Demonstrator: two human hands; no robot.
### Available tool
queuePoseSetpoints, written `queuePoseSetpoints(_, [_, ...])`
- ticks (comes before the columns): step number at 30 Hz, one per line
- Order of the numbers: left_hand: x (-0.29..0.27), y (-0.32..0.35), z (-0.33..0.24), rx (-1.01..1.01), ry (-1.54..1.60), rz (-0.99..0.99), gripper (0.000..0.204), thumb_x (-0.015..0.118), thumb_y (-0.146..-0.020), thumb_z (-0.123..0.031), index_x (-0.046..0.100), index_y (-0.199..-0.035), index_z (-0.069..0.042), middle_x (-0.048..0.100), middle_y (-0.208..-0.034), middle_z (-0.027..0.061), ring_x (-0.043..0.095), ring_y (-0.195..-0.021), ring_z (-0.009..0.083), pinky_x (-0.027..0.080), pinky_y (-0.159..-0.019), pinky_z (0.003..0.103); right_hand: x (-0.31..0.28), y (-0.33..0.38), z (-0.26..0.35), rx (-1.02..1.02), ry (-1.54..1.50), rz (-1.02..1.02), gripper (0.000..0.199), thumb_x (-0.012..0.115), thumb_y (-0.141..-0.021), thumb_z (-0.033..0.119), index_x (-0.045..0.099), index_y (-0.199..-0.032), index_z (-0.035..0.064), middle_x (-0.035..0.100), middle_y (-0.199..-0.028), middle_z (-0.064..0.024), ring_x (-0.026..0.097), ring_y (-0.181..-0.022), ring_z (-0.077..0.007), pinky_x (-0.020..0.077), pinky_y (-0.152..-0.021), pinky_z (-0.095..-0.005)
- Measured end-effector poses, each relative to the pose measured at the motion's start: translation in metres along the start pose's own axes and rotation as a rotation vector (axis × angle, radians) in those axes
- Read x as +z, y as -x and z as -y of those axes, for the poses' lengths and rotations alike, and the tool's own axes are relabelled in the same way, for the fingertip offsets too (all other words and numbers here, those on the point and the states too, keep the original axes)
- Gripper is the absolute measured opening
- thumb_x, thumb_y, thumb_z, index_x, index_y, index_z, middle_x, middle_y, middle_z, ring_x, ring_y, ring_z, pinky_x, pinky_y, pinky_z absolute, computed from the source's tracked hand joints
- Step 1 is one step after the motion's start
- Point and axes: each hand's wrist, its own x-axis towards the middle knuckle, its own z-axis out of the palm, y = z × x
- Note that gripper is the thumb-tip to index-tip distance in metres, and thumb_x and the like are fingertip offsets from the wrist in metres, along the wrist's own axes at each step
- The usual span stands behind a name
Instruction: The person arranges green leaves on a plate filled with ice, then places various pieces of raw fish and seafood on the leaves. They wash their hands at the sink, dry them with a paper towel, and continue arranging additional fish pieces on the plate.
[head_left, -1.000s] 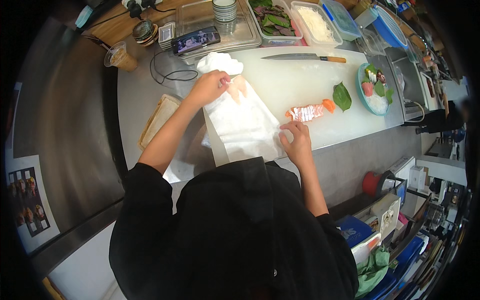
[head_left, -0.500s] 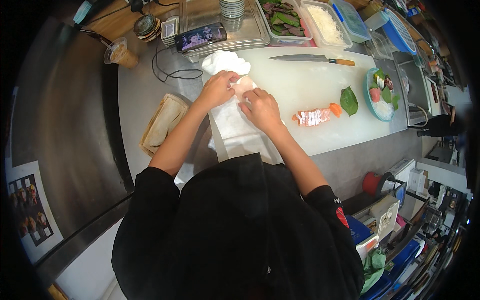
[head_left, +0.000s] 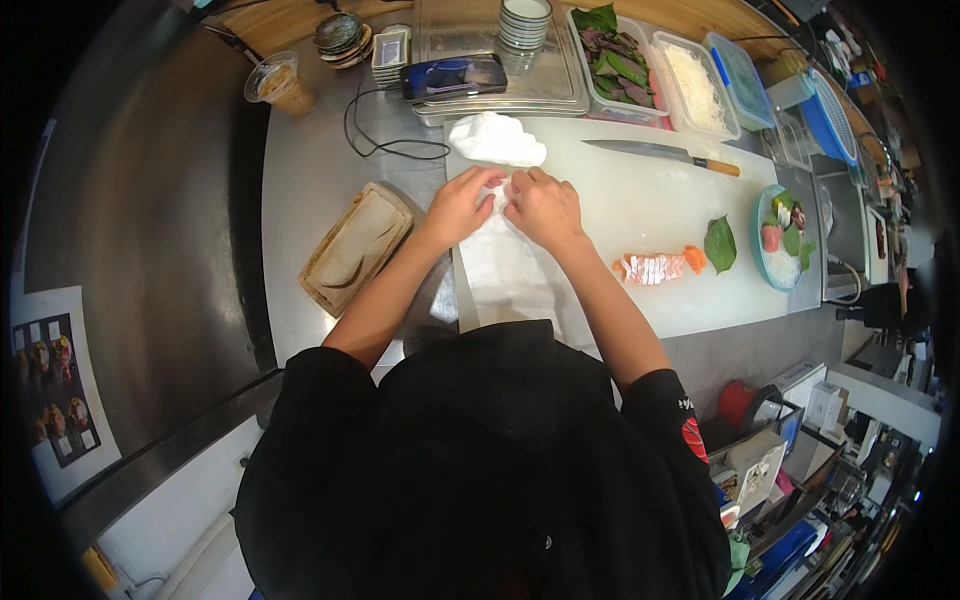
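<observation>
Left hand (head_left: 460, 210): curled at the upper end of a soft, flat, white sheet (head_left: 510, 275), thumb and fingers bent toward each other with a small gap showing; whether this grip has hold of the sheet cannot be told.
Right hand (head_left: 546, 210): close beside the other, knuckles up, fingers bent at the same end; its fingertips are partly hidden, so how far this grip is open, or what it holds, cannot be told.
Sheet: lies over the left end of a broad, off-white cutting board (head_left: 590, 215), reaching from the hands toward the person's black top (head_left: 490, 440).
Beyond the hands: a crumpled white cloth (head_left: 495, 140).
Fish: a row of orange-and-white slices (head_left: 648, 268) on the board, right of the right forearm, with a flat green leaf (head_left: 719, 245) near its far end.
Knife: a long steel blade with a wooden handle (head_left: 717, 167), lying near the board's upper edge.
Desk: stainless steel (head_left: 310, 170), bearing a rectangular tan dish (head_left: 357, 248) left of the left forearm and a clear cup of brown drink (head_left: 282, 88).
</observation>
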Motion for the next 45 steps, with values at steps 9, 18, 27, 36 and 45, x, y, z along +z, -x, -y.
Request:
queuePoseSetpoints(9, [0.004,0.005,0.003,0.017,-0.014,-0.040,0.038,0.070,-0.086,-0.001,0.062,-0.123,-0.007,0.070,-0.109,0.0109,0.070,-0.103,0.0290,0.057,-0.088,0.039,0.009,-0.005,0.007,0.038,0.098,-0.104,0.023,0.068,-0.078,0.007,0.062,-0.101,0.0076,0.069,-0.086,-0.0145,0.074,-0.075,-0.0313,0.0592,-0.061,-0.0414])
queuePoseSetpoints(18, [0.001,0.007,0.005,0.074,-0.035,-0.025,0.026,0.071,-0.087,-0.002,0.068,-0.111,-0.009,0.068,-0.111,0.0092,0.069,-0.102,0.0315,0.056,-0.086,0.040,-0.010,0.003,-0.035,0.560,-0.779,-0.108,0.035,0.076,-0.080,0.006,0.065,-0.113,0.0026,0.075,-0.088,-0.0141,0.074,-0.075,-0.0214,0.0589,-0.065,-0.0350])
queuePoseSetpoints(27, [-0.017,0.002,-0.004,0.080,-0.064,-0.018,0.023,0.072,-0.083,-0.003,0.071,-0.105,-0.009,0.068,-0.106,0.0086,0.068,-0.094,0.0328,0.056,-0.078,0.042,-0.030,0.017,-0.091,0.296,-0.235,-0.237,0.022,0.075,-0.082,0.010,0.075,-0.102,0.0029,0.074,-0.093,-0.0149,0.072,-0.087,-0.0327,0.0585,-0.080,-0.0404])
queuePoseSetpoints(36, [0.006,-0.026,-0.019,-0.246,-0.236,0.187,0.028,0.075,-0.083,-0.016,0.072,-0.109,-0.006,0.072,-0.099,0.0142,0.069,-0.098,0.0339,0.055,-0.084,0.042,-0.001,0.014,-0.018,0.179,-0.186,-0.137,0.031,0.078,-0.079,0.015,0.074,-0.107,0.0035,0.072,-0.100,-0.0162,0.069,-0.093,-0.0340,0.0556,-0.083,-0.0437])
queuePoseSetpoints(45, [-0.003,-0.016,0.005,-0.568,0.416,0.250,0.011,0.069,-0.087,-0.013,0.065,-0.093,-0.005,0.067,-0.089,0.0036,0.061,-0.085,0.0113,0.047,-0.073,0.029,-0.005,0.007,-0.006,0.203,-0.564,-0.045,0.030,0.081,-0.077,0.016,0.071,-0.103,0.0037,0.073,-0.098,-0.0109,0.070,-0.088,-0.0267,0.0556,-0.081,-0.0379])
